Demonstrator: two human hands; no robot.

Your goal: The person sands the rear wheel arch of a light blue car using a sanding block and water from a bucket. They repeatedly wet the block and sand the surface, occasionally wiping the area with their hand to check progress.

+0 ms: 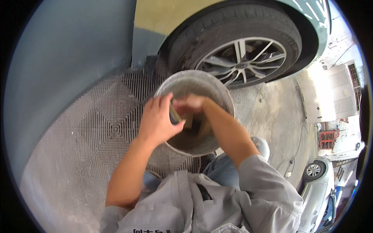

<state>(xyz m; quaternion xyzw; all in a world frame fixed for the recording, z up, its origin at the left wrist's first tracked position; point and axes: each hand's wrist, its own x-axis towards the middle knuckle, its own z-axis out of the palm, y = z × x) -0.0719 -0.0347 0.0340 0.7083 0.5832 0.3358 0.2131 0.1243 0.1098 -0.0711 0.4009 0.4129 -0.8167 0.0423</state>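
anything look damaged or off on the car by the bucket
Yes: the fender beside the wheel has a yellowish area with a sharp lower edge against blue-grey, so its finish looks mismatched; whether that's damage, I can't tell.

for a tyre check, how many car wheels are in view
2: a black-tyred, silver-spoked wheel, top centre, beyond the round white bucket; another black-tyred, silver-spoked wheel on the silver car at lower right. Others may be hidden.

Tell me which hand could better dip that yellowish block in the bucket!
Probably the left hand: it grips the yellowish block over the bucket. The right hand is blurred, its hold unclear.
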